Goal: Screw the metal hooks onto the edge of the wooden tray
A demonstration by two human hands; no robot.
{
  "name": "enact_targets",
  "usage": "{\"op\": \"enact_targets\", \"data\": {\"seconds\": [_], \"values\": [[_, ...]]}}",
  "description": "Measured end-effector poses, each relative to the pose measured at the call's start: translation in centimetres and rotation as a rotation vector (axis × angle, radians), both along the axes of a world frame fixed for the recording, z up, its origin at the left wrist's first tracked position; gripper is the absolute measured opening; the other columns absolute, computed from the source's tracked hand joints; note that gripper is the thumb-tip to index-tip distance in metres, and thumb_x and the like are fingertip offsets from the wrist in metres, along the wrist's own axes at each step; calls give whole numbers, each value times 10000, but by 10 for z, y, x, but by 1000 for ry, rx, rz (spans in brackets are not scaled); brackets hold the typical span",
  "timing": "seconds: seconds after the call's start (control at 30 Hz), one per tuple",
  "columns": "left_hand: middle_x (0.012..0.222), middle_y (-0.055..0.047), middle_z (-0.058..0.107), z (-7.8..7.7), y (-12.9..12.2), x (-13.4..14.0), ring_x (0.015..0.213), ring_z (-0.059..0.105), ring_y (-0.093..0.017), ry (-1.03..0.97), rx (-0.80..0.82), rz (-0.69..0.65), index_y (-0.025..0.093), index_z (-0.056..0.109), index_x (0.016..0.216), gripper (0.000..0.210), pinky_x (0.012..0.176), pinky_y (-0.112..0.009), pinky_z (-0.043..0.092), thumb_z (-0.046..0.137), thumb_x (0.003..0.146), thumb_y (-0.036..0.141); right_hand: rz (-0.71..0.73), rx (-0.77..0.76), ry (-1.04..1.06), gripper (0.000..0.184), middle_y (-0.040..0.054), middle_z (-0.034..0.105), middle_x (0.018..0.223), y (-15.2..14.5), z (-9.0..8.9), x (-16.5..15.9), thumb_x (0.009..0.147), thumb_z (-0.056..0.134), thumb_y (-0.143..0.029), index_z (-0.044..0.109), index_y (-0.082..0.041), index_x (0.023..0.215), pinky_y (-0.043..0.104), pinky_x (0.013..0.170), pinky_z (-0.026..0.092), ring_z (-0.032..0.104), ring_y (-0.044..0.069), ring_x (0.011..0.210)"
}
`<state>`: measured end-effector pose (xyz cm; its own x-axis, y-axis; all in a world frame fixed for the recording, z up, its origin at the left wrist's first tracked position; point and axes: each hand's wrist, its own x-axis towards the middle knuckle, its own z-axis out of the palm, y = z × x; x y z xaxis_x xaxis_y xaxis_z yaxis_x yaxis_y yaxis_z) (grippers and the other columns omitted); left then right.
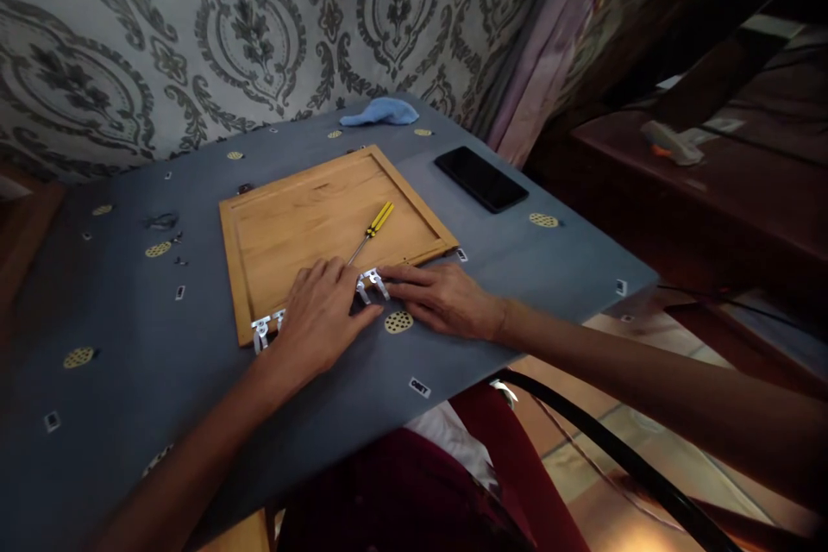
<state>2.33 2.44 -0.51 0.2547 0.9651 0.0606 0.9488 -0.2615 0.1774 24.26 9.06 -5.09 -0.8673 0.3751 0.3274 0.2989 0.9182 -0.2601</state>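
A framed wooden panel (310, 220), like a small cabinet door, lies flat on the table. Along its near edge sit silver metal hinge-like fittings: one (260, 332) at the left corner, another (373, 280) between my hands. My left hand (323, 319) rests over that near edge, fingers laid on the wood and thumb stretched toward the second fitting. From the right, my right hand (449, 300) reaches in with extended fingers, their tips touching or very close to this fitting. A screwdriver (380, 222) with a yellow and black handle lies on the panel, its tip beside my left fingers.
Behind the panel is a crumpled blue cloth (383, 112). A black phone (482, 178) lies to the right. Small dark pieces (179, 261), perhaps screws, lie left of the panel on the patterned grey table cover (142, 414). A patterned curtain (259, 26) hangs along the back.
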Motion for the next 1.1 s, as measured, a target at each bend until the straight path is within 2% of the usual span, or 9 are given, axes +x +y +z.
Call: {"op": "enact_targets", "data": {"seconds": [0.27, 0.43, 0.53, 0.67, 0.83, 0.97, 1.1], "values": [[979, -62, 611, -1, -1, 0, 960, 573, -260, 30, 56, -29, 201, 595, 984, 277, 840, -410, 462, 607, 926, 471, 18, 17, 19, 408, 115, 618, 1386, 2, -7, 1, 926, 474, -126, 616, -180, 1304, 377, 794, 597, 699, 232, 1040], [965, -49, 620, 0, -2, 0, 907, 576, -245, 28, 73, -40, 211, 581, 991, 296, 798, -393, 464, 677, 882, 469, 32, 73, 38, 394, 121, 636, 1359, 1, -5, 0, 911, 478, -105, 612, -154, 1279, 351, 712, 591, 714, 212, 926], [1000, -56, 628, 0, -2, 1, 933, 582, -250, 14, 76, -45, 215, 579, 1057, 313, 820, -404, 469, 664, 892, 466, 17, 86, 28, 370, 99, 637, 1364, 1, -4, 0, 917, 491, -120, 619, -171, 1260, 345, 683, 581, 708, 184, 813], [1033, -58, 635, 2, -1, -2, 977, 589, -260, -33, 31, -27, 230, 587, 1077, 327, 847, -421, 475, 636, 904, 503, 13, 75, 23, 347, 91, 633, 1371, 2, -4, 2, 939, 478, -145, 629, -189, 1248, 338, 682, 573, 706, 177, 808], [1079, -51, 647, 14, 3, -8, 1013, 603, -265, -93, -22, 13, 257, 586, 1116, 397, 861, -419, 485, 679, 861, 546, 20, 84, 36, 337, 119, 632, 1366, 1, -5, 1, 956, 463, -147, 628, -179, 1249, 358, 657, 583, 714, 201, 798], [1077, -41, 645, 19, 3, 0, 1011, 594, -257, -87, -11, -5, 251, 581, 1094, 319, 868, -420, 480, 649, 899, 494, 27, 98, 55, 325, 119, 626, 1374, 1, -5, 0, 949, 487, -134, 619, -169, 1244, 353, 669, 586, 713, 202, 811], [1082, -51, 652, 14, 5, 11, 1029, 587, -270, -66, -24, -24, 229, 581, 1071, 308, 883, -445, 472, 647, 905, 480, 31, 143, 70, 282, 133, 648, 1340, 1, -2, -2, 954, 477, -124, 625, -135, 1195, 351, 638, 578, 707, 198, 770]]}}
